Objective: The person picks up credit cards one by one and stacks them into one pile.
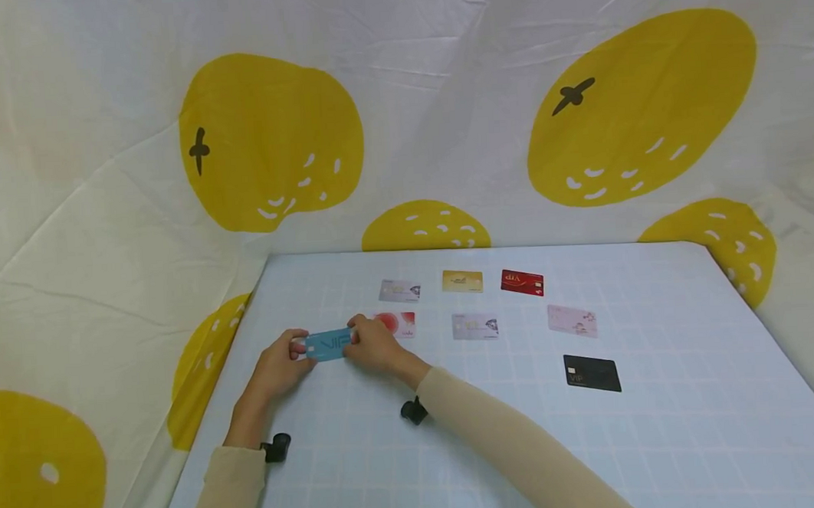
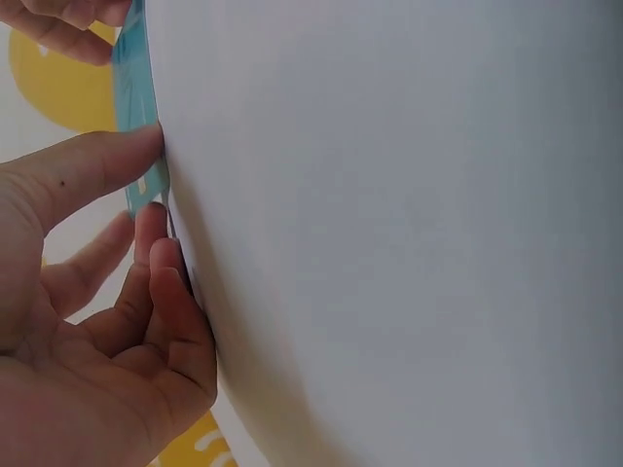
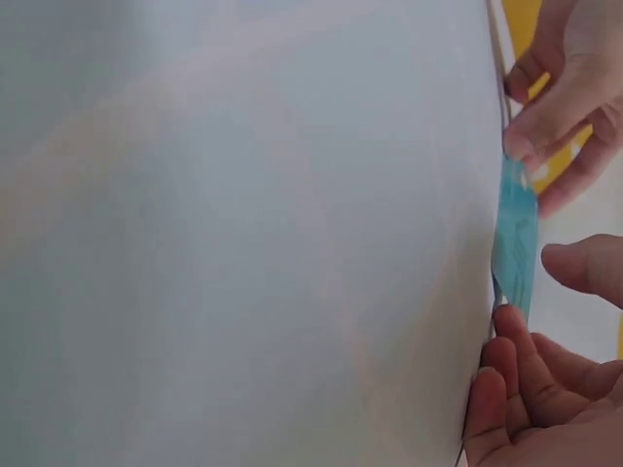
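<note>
A blue card [image 1: 329,345] marked VIP lies at the left of the table, between both hands. My left hand [image 1: 279,367] pinches its left end, the thumb along the near edge and the fingers curled behind. In the left wrist view, the left thumb [image 2: 127,156] presses on the blue card [image 2: 136,88]. At the other end, my right hand [image 1: 379,346] holds the card between curled fingers and thumb. The right wrist view has the right thumb [image 3: 584,265] beside the blue card [image 3: 514,238], with the fingertips at its end.
Right behind the right hand lies a red-and-white card [image 1: 400,325]. Further cards are spread out: silver [image 1: 400,290], gold [image 1: 462,281], red [image 1: 522,282], another silver [image 1: 475,326], pink [image 1: 572,320] and black [image 1: 592,373]. A fruit-patterned cloth [image 1: 441,114] hangs behind the table.
</note>
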A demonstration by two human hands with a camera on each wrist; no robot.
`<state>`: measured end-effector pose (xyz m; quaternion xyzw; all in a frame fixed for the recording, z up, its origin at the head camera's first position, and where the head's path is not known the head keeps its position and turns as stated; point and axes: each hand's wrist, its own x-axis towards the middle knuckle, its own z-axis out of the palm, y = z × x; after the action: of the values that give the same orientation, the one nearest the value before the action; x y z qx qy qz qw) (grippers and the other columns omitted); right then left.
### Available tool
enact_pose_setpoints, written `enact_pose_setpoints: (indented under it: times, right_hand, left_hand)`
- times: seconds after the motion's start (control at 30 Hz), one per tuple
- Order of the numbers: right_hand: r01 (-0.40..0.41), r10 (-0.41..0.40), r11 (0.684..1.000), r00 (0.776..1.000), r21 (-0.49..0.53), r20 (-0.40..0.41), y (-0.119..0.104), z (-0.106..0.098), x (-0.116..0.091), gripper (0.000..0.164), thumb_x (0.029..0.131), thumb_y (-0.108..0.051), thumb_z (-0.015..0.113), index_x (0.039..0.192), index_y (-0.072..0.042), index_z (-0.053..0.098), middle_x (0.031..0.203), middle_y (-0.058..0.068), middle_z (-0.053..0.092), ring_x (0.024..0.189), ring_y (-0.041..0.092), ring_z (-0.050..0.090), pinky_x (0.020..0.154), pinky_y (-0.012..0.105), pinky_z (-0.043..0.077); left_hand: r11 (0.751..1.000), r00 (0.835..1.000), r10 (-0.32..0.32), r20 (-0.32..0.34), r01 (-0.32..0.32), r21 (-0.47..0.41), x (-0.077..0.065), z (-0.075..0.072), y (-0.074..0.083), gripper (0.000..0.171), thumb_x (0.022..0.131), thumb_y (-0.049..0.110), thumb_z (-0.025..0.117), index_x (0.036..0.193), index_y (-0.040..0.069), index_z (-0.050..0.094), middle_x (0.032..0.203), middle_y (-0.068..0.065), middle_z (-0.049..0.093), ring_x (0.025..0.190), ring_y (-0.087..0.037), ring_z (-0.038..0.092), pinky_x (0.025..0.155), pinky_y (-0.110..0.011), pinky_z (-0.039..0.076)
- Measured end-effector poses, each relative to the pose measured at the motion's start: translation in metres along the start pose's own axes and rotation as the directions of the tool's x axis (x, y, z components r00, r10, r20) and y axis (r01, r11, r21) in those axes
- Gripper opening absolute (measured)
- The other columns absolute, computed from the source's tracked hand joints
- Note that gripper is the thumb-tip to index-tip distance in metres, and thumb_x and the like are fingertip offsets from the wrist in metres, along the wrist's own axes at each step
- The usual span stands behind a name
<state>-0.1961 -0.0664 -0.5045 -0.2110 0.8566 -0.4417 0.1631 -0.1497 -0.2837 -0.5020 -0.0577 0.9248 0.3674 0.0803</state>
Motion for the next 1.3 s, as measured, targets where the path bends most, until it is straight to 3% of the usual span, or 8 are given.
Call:
enact_pose_setpoints:
  times: [0.23,0.47,0.77,1.1,1.3]
  right_hand:
    - [-0.003,0.003,1.0,1.0,0.02,0.003,0.0,0.0,0.0,0.043,0.095,-0.015,0.069,0.132,0.002,0.055,0.094,0.004,0.063,0.08,0.015,0.057,0.068,0.022,0.05]
    - [0.012,-0.011,0.997,1.0,0.076,-0.012,0.004,-0.002,-0.003,0.043,0.094,-0.014,0.069,0.131,0.003,0.056,0.094,0.003,0.061,0.083,0.015,0.056,0.071,0.022,0.05]
    - [0.061,-0.056,0.994,0.997,0.096,-0.062,0.011,-0.021,-0.013,0.043,0.093,-0.017,0.071,0.129,0.002,0.059,0.095,0.004,0.065,0.079,0.013,0.059,0.069,0.023,0.051]
    - [0.056,-0.048,0.993,0.996,0.104,-0.081,0.029,-0.047,-0.037,0.045,0.095,-0.026,0.068,0.133,-0.005,0.06,0.103,0.0,0.066,0.093,0.015,0.061,0.077,0.028,0.052]
    - [0.03,-0.02,0.993,0.996,0.114,-0.092,0.037,-0.066,-0.054,0.042,0.096,-0.029,0.066,0.132,-0.008,0.061,0.104,0.002,0.066,0.093,0.018,0.06,0.076,0.031,0.053]
  left_hand:
    - [0.998,0.998,-0.036,-0.046,0.034,-0.047,0.0,0.002,0.001,0.049,0.091,0.011,0.068,0.135,0.0,0.051,0.119,-0.021,0.062,0.109,-0.034,0.059,0.095,-0.05,0.048]
    - [0.997,0.998,-0.035,-0.049,0.031,-0.071,-0.004,0.003,0.005,0.045,0.092,0.008,0.06,0.135,-0.002,0.052,0.12,-0.021,0.063,0.11,-0.034,0.061,0.095,-0.049,0.048]
    - [0.989,0.996,0.048,-0.08,-0.059,-0.138,-0.007,0.007,0.016,0.04,0.095,0.006,0.059,0.134,-0.004,0.055,0.118,-0.022,0.064,0.11,-0.036,0.062,0.095,-0.049,0.049]
    - [0.982,0.994,0.104,-0.024,-0.107,-0.158,-0.011,0.022,0.037,0.039,0.097,0.011,0.061,0.135,-0.001,0.057,0.118,-0.017,0.066,0.109,-0.032,0.064,0.094,-0.048,0.05]
    - [0.974,0.99,0.139,-0.007,-0.138,-0.182,-0.011,0.034,0.055,0.039,0.097,0.011,0.063,0.134,0.0,0.058,0.115,-0.014,0.068,0.106,-0.03,0.066,0.092,-0.047,0.051]
